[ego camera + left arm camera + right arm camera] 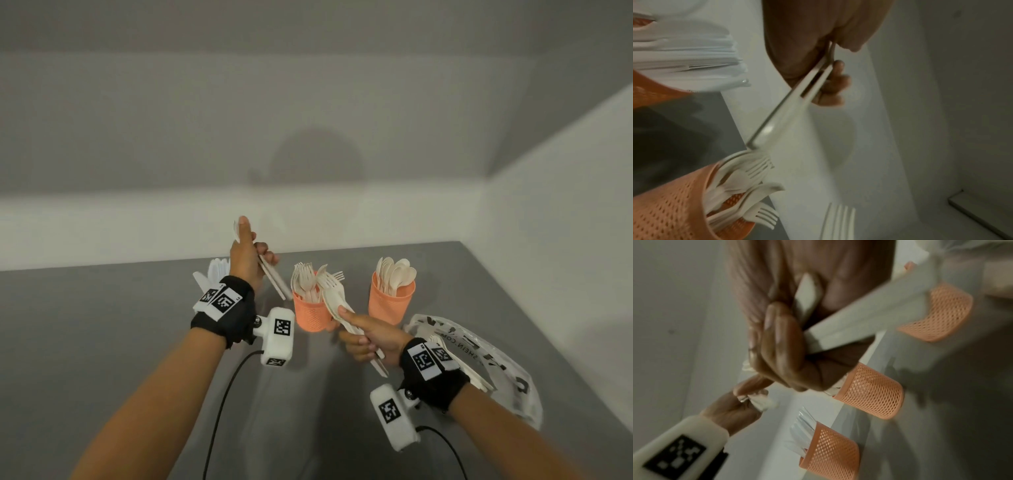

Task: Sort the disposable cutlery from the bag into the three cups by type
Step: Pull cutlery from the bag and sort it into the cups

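Observation:
My left hand point(251, 241) is raised over the table and pinches two cream cutlery pieces point(795, 107); a rounded end sticks up past the thumb and the handles slant down toward the fork cup point(310, 313). Their type is unclear. My right hand point(352, 329) grips a bundle of cream cutlery point(855, 321) with fork heads on top, just in front of the fork cup. The spoon cup point(390, 303) stands to the right. White knives point(215, 270) show behind my left wrist, their orange cup point(834, 451) hidden in the head view. The printed plastic bag point(507, 373) lies behind my right wrist.
The three orange mesh cups stand in a row on a grey table point(102, 342) near a white wall point(102, 222). A second wall closes the right side beyond the bag. More cutlery pokes out of the bag. Cables run from both wrist cameras toward me.

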